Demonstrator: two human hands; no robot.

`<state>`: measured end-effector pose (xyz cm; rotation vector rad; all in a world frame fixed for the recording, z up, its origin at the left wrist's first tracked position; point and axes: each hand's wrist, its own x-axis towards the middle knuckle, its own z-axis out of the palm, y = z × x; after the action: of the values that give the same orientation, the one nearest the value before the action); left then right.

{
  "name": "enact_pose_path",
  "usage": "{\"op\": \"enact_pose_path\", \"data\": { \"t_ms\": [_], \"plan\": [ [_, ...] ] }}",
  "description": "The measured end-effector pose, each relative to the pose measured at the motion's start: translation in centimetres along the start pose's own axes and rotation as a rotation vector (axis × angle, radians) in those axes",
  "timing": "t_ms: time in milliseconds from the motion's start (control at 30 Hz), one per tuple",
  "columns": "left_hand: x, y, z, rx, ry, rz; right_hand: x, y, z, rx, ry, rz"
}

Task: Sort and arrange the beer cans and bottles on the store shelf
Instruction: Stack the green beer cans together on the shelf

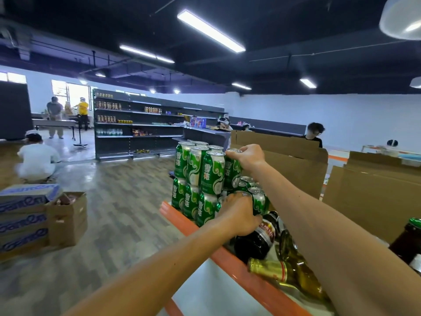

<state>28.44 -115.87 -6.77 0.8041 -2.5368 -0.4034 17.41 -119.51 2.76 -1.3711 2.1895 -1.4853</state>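
Across the shop, the grey plank floor (118, 201) ran back to a dark shelving unit (136, 124), thinly stocked with rows of small bottles and packets. Big cardboard sheets (291, 160) stood upright on the right, behind the work area. Left foreground: stacked blue cartons (22, 215), with an open brown box (68, 217) just beside them. A crouching person in white (36, 160) was on the floor beyond.

The near shelf (180, 213), with an orange front edge and a white surface, ran diagonally under both forearms. At its far end stood the green can stack (198, 179): two tiers, labels facing out, upper cans seated on the lower ones. The lower tier reached further right, with silver tops exposed there.

Bottles lay on their sides on the shelf, nearer the camera. A dark bottle (257, 240) with a red-and-white label lay just below the left hand. A green-glass bottle (289, 247) lay beside it, and a gold-foil neck (268, 269) pointed left. A brown bottle (407, 240) showed at the right edge, partly cut off.

Right hand (248, 156): came over from above, fingers curled over the top rim of the upper can (232, 173) at the right end of the upper tier, touching its neighbour. Could not tell whether its base was seated.

Left hand (239, 215): lower down, fingers wrapped round the lower can (258, 200) in the bottom tier and hiding much of it.
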Motion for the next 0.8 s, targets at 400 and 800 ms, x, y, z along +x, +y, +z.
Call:
{"op": "enact_pose_path", "data": {
  "t_ms": [400,800],
  "plan": [
    [0.0,-0.2,-0.6,0.003,-0.047,-0.024,-0.3,0.0,0.5,-0.031,-0.05,-0.032],
    [-2.3,1.2,-3.1,0.009,-0.051,-0.04,0.1,1.0,0.2,-0.037,-0.136,-0.039]
  ]
}}
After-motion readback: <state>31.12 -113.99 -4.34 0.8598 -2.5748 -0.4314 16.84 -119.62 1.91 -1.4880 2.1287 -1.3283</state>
